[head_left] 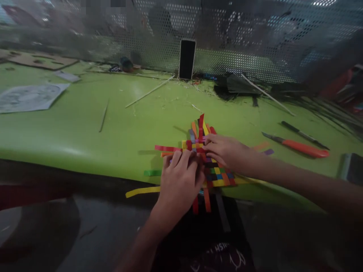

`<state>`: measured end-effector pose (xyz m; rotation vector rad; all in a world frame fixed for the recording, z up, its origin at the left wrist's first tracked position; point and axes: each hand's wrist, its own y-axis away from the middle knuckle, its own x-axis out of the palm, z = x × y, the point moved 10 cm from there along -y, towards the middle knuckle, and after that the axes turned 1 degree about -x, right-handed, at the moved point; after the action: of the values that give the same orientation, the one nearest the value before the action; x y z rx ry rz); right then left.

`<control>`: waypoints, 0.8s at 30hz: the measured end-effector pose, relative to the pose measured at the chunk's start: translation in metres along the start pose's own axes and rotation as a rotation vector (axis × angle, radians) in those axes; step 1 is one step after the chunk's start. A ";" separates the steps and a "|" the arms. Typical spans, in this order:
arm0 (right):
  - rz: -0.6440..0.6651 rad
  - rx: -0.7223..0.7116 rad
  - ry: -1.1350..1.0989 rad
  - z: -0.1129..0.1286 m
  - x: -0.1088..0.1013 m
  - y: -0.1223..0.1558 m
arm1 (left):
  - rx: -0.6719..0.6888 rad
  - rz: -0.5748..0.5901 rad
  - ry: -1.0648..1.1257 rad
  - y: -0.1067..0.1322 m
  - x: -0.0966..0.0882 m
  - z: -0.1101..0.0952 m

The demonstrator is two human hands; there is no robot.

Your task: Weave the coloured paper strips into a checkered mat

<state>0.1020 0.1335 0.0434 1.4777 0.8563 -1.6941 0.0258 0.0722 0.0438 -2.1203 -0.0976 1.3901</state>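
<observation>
A small mat woven from flat coloured strips (217, 170) lies at the front edge of the green tabletop, its loose strip ends sticking out all around. My left hand (181, 177) rests over the mat's left part, fingers bent and gathered on the weave. Opposite it, my right hand (227, 153) has thumb and fingers pinched together at the upper middle of the weave, beside an upright red strip end (201, 126). The fingertips of both hands nearly meet. A yellow strip end (141, 191) and a green one (152, 173) extend left from under my left hand.
A red-handled knife (303, 147) and a dark slim blade tool (304, 135) lie at right. A phone (187, 59) leans upright against the perforated metal screen (241, 41). Thin sticks (150, 91), dark strips (245, 85) and a paper sheet (31, 97) are on the table (85, 132).
</observation>
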 end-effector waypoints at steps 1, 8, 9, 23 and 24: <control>-0.012 0.060 -0.039 -0.005 -0.001 0.001 | -0.003 -0.001 0.011 0.000 0.000 0.001; 0.113 0.333 -0.210 -0.034 0.005 -0.009 | -0.011 0.024 0.023 0.001 0.002 0.002; 0.130 0.320 -0.194 -0.032 0.006 -0.012 | -0.011 0.023 0.020 0.001 0.002 0.002; -0.075 0.197 -0.127 -0.017 -0.004 -0.017 | -0.005 0.038 -0.025 0.000 0.002 0.001; -0.089 0.165 -0.216 -0.019 -0.006 -0.017 | -0.008 0.039 -0.021 0.000 0.002 0.002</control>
<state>0.0978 0.1587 0.0474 1.3466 0.6885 -1.9893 0.0253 0.0738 0.0413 -2.1247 -0.0710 1.4368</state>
